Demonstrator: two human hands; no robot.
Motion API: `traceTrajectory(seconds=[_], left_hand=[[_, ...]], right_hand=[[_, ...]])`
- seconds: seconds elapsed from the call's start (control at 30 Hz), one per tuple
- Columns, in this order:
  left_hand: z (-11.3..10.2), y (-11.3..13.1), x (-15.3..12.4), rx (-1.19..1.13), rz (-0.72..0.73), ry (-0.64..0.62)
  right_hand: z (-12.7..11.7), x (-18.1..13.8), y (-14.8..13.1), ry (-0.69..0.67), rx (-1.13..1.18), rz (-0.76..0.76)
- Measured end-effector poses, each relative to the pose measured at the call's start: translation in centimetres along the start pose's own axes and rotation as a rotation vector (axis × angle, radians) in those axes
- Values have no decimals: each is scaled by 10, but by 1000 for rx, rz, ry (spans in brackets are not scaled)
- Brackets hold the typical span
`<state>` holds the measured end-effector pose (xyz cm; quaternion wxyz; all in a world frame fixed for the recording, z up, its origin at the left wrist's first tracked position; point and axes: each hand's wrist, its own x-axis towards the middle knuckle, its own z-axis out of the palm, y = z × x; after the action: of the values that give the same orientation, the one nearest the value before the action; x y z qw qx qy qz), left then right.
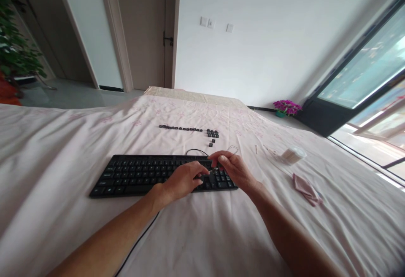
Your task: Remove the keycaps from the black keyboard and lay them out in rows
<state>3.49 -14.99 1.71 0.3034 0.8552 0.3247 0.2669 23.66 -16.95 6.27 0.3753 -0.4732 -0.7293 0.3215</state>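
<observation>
Fingers (202, 170) of both hands bunch together over the keyboard's (136, 176) right end, mid-frame. Can't tell if they're pinching anything. Left hand (182, 181) seems to steady it while the right hand (236, 169) works. Pulled keycaps (182, 128) sit in 1 neat row above on the bed (63, 142), probably to keep their order.

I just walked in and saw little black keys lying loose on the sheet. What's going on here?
A person works with both bare hands at the right end of a black keyboard that lies on a pale pink sheet. The left hand rests curled on the keys, and the right hand is bent over the same spot, fingers close together. Beyond the keyboard, loose keycaps lie in a row with a small cluster beside them. A folded pink cloth and a small round tub lie to the right.
</observation>
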Motion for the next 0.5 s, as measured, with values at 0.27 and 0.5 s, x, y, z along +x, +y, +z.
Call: traceTrajectory(seconds=[0.27,0.5], left_hand=[[7,-5,-1,-27,1,19],[5,-5,0,-2,35,-21]], right_hand=[[5,-11,1,-114,74,-4],[18,-19,8,-159,29,-70]])
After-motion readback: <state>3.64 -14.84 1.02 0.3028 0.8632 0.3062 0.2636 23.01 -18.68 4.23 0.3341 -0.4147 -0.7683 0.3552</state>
